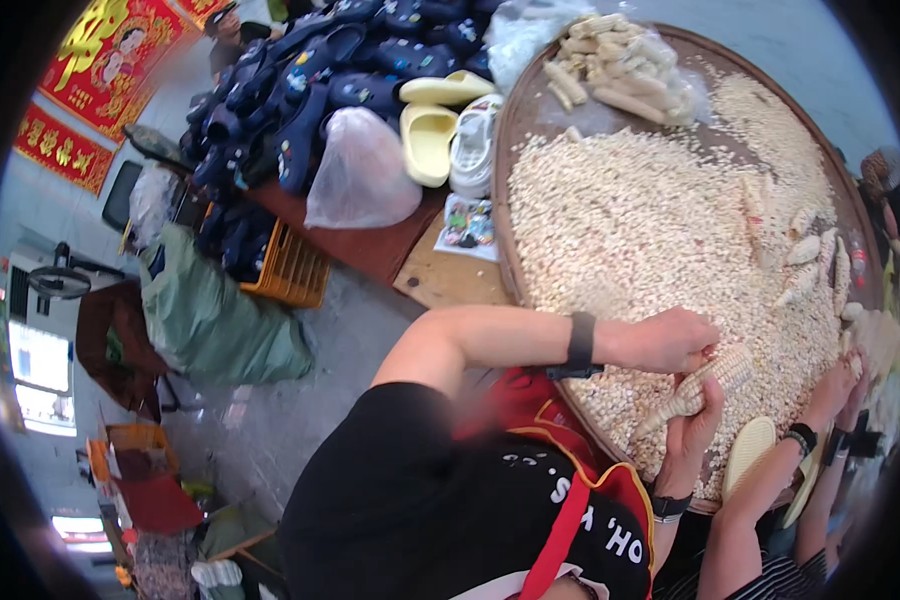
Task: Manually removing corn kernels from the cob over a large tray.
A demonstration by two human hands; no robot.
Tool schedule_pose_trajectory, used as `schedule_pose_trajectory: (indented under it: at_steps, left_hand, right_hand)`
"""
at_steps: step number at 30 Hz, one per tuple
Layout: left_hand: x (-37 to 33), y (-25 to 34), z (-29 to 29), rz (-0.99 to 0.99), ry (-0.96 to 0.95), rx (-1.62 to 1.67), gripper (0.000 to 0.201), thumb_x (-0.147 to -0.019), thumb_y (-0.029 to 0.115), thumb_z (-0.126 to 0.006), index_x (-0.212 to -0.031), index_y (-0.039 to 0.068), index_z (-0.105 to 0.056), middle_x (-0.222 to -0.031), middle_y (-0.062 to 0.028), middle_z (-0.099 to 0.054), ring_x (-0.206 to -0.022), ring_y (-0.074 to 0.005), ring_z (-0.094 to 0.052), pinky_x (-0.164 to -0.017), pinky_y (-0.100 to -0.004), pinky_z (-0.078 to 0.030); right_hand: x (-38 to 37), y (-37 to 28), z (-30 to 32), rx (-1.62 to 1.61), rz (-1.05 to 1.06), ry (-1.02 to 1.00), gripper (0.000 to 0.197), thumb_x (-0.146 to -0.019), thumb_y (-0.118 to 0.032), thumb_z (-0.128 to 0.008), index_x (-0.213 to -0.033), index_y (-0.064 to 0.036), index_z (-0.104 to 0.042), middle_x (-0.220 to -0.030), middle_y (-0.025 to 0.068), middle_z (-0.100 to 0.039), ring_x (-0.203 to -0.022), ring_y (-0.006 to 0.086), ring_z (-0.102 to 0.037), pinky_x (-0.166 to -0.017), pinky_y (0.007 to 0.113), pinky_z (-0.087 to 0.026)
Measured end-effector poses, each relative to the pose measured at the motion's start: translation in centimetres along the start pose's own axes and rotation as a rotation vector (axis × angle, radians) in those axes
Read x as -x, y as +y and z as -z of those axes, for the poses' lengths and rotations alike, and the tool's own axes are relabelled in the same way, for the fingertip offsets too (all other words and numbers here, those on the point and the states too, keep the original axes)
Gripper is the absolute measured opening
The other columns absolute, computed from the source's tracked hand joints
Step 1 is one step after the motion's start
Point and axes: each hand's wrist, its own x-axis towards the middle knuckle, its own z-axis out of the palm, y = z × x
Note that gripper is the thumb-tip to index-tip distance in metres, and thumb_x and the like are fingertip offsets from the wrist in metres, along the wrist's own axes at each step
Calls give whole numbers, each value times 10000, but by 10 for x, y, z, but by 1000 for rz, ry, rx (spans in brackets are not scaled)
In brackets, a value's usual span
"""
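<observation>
A pale corn cob (pixel 728 368), its upper part still covered in kernels and its lower end partly bare, is held over a heap of loose corn kernels (pixel 610 210). My right hand (pixel 697 420) grips the cob from below, thumb along its side. From the left, my left hand (pixel 665 338) reaches across with curled fingers pressed against the kernels near the cob's upper side; the fingertips are partly hidden. The kernels lie on a large round brown tray (pixel 503 190). Several more cobs (pixel 802 270) rest on the heap to the right.
Stripped cobs (pixel 625 75) lie in clear plastic at the tray's far side. A co-worker's hands (pixel 838 385) work at the right edge, near yellow slippers (pixel 750 452). Navy clogs (pixel 305 115), a white plastic bag (pixel 363 175), an orange crate (pixel 290 265) and a green sack (pixel 205 310) are left.
</observation>
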Motion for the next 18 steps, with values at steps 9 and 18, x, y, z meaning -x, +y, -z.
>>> schedule_pose_trajectory:
  at_steps: [9, 18]
  left_hand:
    - [-2, -20, 15, 210, 98, -86, 79, -771, 105, -547, -783, 34, -577, -701, -152, -584, -642, -333, -583, -584, -404, -456]
    - [-2, -22, 26, -1, 11, -303, 209, -760, 64, -590, -965, 97, -609, -856, -92, -616, -833, -258, -593, -727, -386, -437]
  right_hand:
    - [5, -11, -22, -149, -21, -70, 464, -785, -78, -584, -1209, 49, -445, -1133, 134, -533, -1092, 265, -527, -1010, 440, -412]
    - [-6, -14, -26, -278, -65, -76, 525, -811, -106, -575, -1250, 109, -386, -1199, 193, -509, -1138, 313, -503, -1059, 434, -358]
